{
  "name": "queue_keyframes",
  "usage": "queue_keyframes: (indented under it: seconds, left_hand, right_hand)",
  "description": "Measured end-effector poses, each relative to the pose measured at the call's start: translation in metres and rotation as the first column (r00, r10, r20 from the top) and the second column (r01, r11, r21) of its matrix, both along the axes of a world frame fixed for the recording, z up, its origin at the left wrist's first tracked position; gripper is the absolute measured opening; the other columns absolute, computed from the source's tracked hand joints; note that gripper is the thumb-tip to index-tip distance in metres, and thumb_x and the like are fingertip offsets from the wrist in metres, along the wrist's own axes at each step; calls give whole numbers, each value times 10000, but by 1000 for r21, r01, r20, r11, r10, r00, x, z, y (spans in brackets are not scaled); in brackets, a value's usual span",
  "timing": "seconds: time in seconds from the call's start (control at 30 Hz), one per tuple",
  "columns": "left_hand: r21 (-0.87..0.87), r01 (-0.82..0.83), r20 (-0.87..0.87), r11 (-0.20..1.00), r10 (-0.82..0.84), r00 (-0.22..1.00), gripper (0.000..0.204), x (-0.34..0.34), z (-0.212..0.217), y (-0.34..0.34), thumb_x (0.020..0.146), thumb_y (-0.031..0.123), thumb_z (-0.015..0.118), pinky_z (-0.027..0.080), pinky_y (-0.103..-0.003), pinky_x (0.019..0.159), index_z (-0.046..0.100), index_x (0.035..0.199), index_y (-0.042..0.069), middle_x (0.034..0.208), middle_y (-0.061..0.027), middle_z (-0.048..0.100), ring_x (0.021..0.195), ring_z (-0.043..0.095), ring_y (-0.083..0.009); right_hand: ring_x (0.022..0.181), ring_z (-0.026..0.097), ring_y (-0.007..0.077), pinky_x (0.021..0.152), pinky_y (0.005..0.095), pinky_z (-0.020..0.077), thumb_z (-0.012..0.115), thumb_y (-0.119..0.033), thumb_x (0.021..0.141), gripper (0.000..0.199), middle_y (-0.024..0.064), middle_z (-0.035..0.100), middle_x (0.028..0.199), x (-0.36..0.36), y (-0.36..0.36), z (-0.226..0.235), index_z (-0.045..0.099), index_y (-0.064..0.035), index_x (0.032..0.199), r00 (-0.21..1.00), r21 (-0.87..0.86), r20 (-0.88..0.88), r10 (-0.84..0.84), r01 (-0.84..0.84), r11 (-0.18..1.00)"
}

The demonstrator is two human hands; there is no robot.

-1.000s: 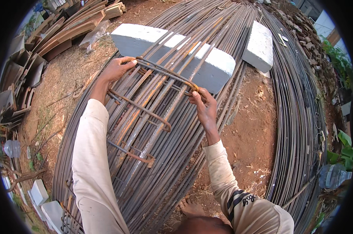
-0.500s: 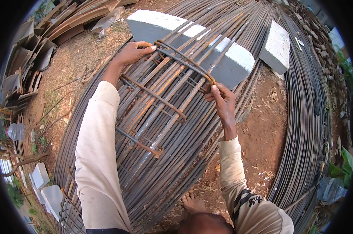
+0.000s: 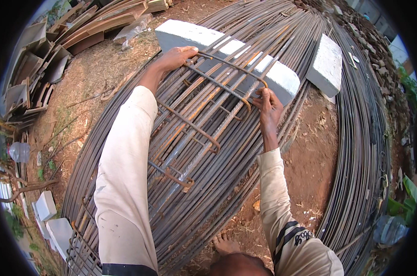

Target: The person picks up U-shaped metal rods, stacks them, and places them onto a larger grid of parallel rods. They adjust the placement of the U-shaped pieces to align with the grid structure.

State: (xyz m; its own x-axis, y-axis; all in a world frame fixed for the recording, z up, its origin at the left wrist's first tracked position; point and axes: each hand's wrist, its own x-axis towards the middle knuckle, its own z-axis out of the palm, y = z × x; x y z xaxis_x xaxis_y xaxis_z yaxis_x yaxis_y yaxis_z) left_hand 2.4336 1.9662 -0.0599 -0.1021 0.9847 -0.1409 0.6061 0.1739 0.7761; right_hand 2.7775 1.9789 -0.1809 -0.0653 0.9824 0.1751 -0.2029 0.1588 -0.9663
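My left hand (image 3: 177, 59) is closed on the left end of a bent steel stirrup (image 3: 231, 66). My right hand (image 3: 269, 109) pinches the stirrup's rusty right corner. It lies crosswise over several long ribbed bars (image 3: 204, 124) at the far part of the pile. A second stirrup (image 3: 216, 84) sits just nearer to me, touched by neither hand. Closer still are a brownish stirrup (image 3: 188, 121) and another stirrup (image 3: 169, 174), spaced along the same bars. Their lower sides are partly hidden among the bars.
A long grey and white block (image 3: 185, 37) stands across the pile under the bars. Another block (image 3: 326, 64) is at the right, by a second rod bundle (image 3: 358, 152). Wooden planks (image 3: 107, 23) lie far left. A bare foot (image 3: 226, 244) rests near the pile.
Both hands have moved farther away and slightly right with one stirrup, opening a gap from the stirrup behind it, which now lies free of my hands.
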Motion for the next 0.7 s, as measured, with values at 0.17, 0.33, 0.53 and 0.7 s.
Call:
queue_keyframes:
  seconds: [0.17,0.33,0.53,0.7]
  left_hand:
    - [121,25,-57,992,-19,998,742,21,-5,27,1064,488,537,363,-436,1228,383,1609,8,1636,-164,444,1509,424,-320]
    - [88,26,-9,996,-25,1000,803,9,-15,22,1021,528,593,393,-454,1200,394,1603,12,1617,-236,443,1489,453,-334]
    - [-146,-107,-111,983,92,990,746,24,6,-15,997,573,615,433,-458,1142,550,1493,18,1501,-266,558,1403,538,-329]
    - [-277,-86,-31,957,81,996,665,8,6,-34,1025,604,560,433,-432,1111,712,1326,31,1331,-197,690,1257,621,-316]
  right_hand:
    - [815,720,189,720,315,622,642,-355,1071,421,108,721,1031,-6,15,-1,734,45,1162,988,28,-47,-145,147,989]
    - [800,742,199,714,312,622,650,-340,1065,436,138,722,1065,-18,4,9,694,64,1221,959,40,106,-262,259,965]
    - [1012,701,192,898,331,565,573,-349,1102,426,131,712,1165,-1,-39,9,656,21,1294,944,178,151,-294,266,947]
    - [1039,632,159,977,332,479,531,-366,1120,437,86,695,1069,-19,-79,17,650,-6,1336,1000,42,20,23,-24,999]
